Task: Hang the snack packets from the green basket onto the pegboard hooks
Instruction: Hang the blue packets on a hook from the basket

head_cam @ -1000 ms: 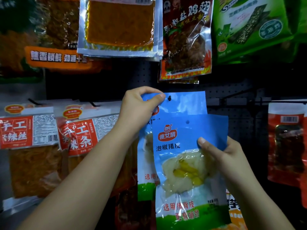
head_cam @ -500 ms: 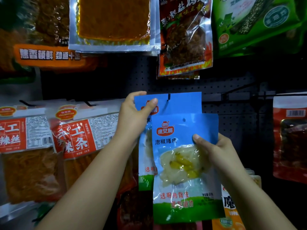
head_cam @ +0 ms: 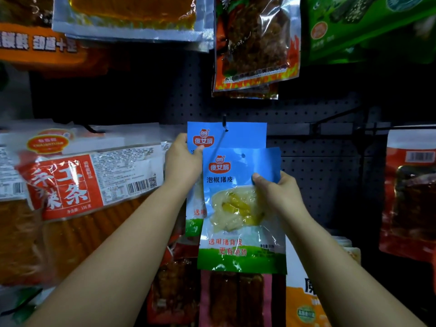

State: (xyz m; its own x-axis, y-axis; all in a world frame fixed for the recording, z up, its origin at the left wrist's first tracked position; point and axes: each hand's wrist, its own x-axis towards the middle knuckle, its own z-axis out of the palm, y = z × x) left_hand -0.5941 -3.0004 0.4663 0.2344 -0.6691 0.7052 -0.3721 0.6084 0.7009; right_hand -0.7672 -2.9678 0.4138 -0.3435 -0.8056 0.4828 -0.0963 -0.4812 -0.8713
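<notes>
A blue snack packet [head_cam: 245, 138] hangs on a black peg hook [head_cam: 224, 121] of the dark pegboard [head_cam: 318, 161]. My left hand [head_cam: 182, 159] pinches that packet's upper left edge. In front of it and lower, a second blue packet [head_cam: 240, 208] with pale pickled pieces and a green bottom band is held by my right hand [head_cam: 276, 192], thumb on its front near the right edge. Its hang hole sits below the hook tip, off the hook. The green basket is out of view.
Red-and-white packets [head_cam: 77, 175] hang to the left, a red packet [head_cam: 410, 192] at the right edge. Foil [head_cam: 132, 17], red [head_cam: 257, 43] and green packets [head_cam: 368, 27] hang on the row above. More packets [head_cam: 236, 300] hang below my hands. A bare hook [head_cam: 339, 116] juts out at the right.
My left hand slid down from the hung packet's top corner to its left edge. The packet in my right hand stays just below the hook; the view tilted down a little.
</notes>
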